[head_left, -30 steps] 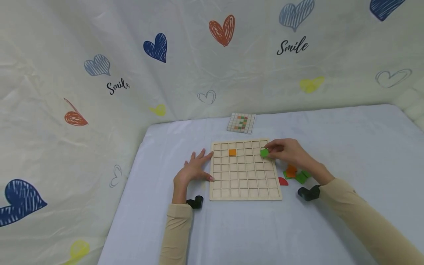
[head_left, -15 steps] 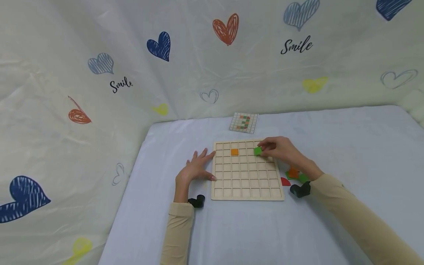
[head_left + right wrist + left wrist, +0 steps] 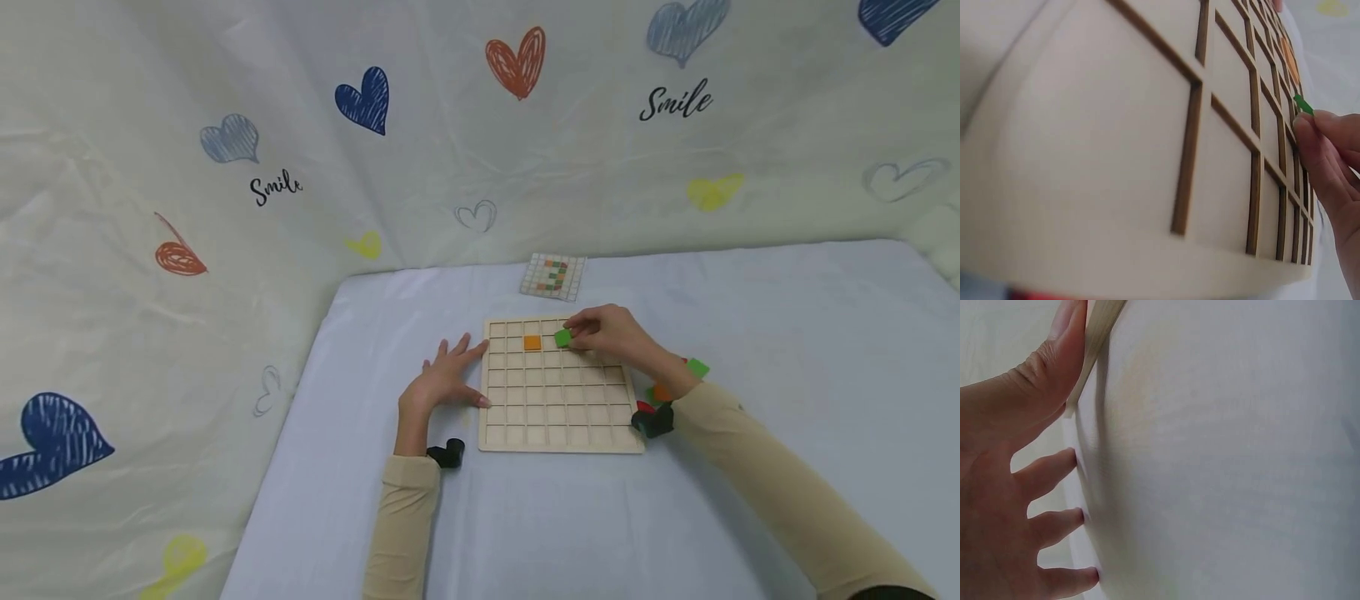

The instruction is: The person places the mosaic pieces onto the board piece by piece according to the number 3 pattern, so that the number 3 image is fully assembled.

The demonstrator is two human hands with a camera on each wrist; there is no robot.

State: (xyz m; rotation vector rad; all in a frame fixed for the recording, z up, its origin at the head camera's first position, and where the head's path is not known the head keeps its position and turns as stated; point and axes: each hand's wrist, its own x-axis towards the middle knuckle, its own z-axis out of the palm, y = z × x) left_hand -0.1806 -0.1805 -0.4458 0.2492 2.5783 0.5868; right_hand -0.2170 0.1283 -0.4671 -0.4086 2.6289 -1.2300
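A wooden grid board [image 3: 555,415] lies on the white cloth, its square cells marked off by raised ridges. One orange square tile [image 3: 532,342] sits in a cell of the second row from the far edge. Between thumb and fingers my right hand [image 3: 611,332] pinches a green square tile [image 3: 563,337] over that same row, to the right of the orange one. My left hand [image 3: 438,383] is spread at the board's left edge. In the left wrist view its thumb [image 3: 1054,369] lies against the board's side, while the other fingertips rest on the cloth.
Several loose tiles, among them a green one [image 3: 697,367] and an orange one [image 3: 662,392], lie right of the board, partly hidden by my right forearm. Behind the board is a pattern card [image 3: 553,277] with a coloured grid. A printed curtain [image 3: 420,167] hangs at the back.
My right hand has carried the green tile leftward across the board, from its right edge toward the orange tile. The left hand has stayed at the left edge.
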